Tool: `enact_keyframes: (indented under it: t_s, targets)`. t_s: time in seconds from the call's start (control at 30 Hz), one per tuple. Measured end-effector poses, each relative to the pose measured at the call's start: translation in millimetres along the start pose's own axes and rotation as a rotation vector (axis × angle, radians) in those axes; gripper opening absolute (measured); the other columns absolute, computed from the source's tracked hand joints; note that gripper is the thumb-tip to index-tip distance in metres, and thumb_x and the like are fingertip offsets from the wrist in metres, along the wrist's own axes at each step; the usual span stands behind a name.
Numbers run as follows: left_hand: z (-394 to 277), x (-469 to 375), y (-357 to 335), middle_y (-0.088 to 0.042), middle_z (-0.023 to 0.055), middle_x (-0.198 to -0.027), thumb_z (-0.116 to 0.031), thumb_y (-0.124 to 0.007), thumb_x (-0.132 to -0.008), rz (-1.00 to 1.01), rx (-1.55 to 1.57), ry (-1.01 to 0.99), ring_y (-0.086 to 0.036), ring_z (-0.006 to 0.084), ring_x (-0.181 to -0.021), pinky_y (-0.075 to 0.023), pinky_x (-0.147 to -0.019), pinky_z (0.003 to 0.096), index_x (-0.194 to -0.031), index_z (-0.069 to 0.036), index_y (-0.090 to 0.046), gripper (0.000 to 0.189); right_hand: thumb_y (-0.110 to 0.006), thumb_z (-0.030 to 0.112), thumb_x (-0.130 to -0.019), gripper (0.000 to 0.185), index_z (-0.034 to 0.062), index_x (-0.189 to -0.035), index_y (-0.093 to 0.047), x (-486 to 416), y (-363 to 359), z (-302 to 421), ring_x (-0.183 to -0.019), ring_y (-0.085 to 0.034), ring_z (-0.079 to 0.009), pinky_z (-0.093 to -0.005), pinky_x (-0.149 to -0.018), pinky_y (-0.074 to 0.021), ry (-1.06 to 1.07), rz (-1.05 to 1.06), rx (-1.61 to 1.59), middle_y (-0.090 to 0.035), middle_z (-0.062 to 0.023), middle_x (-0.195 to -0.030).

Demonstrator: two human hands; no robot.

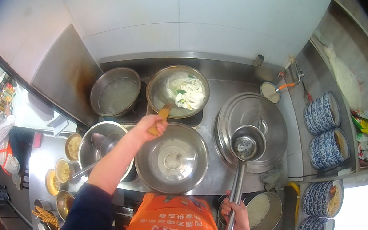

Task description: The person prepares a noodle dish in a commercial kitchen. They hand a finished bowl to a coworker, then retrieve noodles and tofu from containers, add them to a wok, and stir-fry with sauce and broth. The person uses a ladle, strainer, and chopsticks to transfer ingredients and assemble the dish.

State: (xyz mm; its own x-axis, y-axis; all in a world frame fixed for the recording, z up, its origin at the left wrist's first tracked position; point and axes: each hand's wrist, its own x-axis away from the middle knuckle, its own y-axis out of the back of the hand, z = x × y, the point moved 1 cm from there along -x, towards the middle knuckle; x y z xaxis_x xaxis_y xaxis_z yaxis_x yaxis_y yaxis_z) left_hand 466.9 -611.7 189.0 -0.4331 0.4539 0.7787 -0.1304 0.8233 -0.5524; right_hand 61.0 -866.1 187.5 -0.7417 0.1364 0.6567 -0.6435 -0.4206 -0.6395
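My left hand (151, 127) grips a wooden handle (162, 115) that slants into a metal pot (150, 92) at the back of the stove. Cloudy liquid fills this pot, and pale noodles (191, 93) with bits of green leaf are heaped in it. The handle's far end is hidden in the pot. Low on the right, my right hand (236, 212) is closed around the long metal handle of a deep strainer ladle (247, 144). Its perforated bowl, with no food visible inside, is over a large round metal lid (275, 121). A wide steel basin (176, 130) sits between my arms.
Another pot of cloudy liquid (119, 94) stands back left, near a bowl with ladles (84, 150). Stacked blue-and-white bowls (323, 112) line the right shelf. A tap (299, 73) and small container (270, 92) are back right. A person (4, 145) is far left.
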Motion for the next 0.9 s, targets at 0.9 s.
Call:
enact_keyframes:
  t_s: [0.9]
  targets:
    - [4,2,32,-0.052,0.0052,-0.079,-0.011,-0.047,-0.106,0.242,-0.075,0.095,-0.045,0.0094,-0.055,-0.0375,-0.045,0.0215,-0.115,0.000,-0.047,0.014,-0.051,-0.009,-0.089,0.050,0.0026,-0.138,-0.049,4,-12,-4,-0.062,-0.047,-0.0118,-0.0276,-0.054,-0.0397,-0.003,-0.036,0.064,-0.057,-0.0084,-0.090]
